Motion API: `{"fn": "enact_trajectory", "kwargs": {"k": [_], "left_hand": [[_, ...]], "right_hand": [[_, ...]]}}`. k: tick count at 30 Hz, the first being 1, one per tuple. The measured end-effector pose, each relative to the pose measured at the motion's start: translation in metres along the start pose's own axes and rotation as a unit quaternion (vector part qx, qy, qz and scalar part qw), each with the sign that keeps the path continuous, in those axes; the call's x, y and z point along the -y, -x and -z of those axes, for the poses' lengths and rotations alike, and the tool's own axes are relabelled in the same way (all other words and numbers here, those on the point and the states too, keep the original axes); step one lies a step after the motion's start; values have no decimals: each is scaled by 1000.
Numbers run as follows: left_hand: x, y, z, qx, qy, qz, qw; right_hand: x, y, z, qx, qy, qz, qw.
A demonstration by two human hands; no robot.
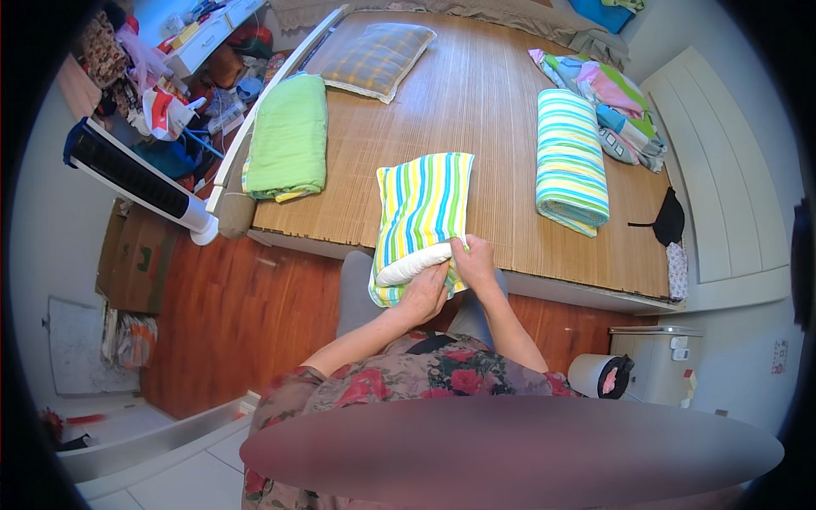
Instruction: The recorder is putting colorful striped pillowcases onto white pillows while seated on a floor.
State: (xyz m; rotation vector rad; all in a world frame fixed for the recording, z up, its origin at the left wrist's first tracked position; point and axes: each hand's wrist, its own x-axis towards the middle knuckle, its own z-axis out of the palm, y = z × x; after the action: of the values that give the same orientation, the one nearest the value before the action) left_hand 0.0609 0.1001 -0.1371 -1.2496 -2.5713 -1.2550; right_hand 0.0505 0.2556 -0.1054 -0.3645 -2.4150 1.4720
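A striped pillowcase in yellow, green, blue and white lies partly on the bed's front edge and partly over my knees. From its open near end bulges a white pillow insert. My right hand grips the case's edge at the right corner of the opening, thumb on top. At the opening, the fingers of my left hand reach against the right end of the insert. Their tips are partly hidden, so whether they grip is unclear.
A bamboo mat covers the bed. On it lie a folded green quilt, a plaid pillow, a rolled striped quilt and a colourful crumpled cloth. A tower fan stands left; a waste bin stands right.
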Motion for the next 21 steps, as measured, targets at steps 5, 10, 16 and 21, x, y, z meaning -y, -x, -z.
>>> {"fn": "enact_trajectory", "kwargs": {"k": [5,10,16,21], "left_hand": [[19,-10,0,103,5,53,993],[29,-15,18,163,-74,93,979],[45,1,31,210,-34,150,966],[15,-10,33,76,-118,57,989]], "right_hand": [[-23,-2,4,4,44,-45,998],[-42,-1,4,-30,40,-44,998],[-57,-10,8,-52,28,-60,996],[-49,-19,18,-23,70,-69,995]]}}
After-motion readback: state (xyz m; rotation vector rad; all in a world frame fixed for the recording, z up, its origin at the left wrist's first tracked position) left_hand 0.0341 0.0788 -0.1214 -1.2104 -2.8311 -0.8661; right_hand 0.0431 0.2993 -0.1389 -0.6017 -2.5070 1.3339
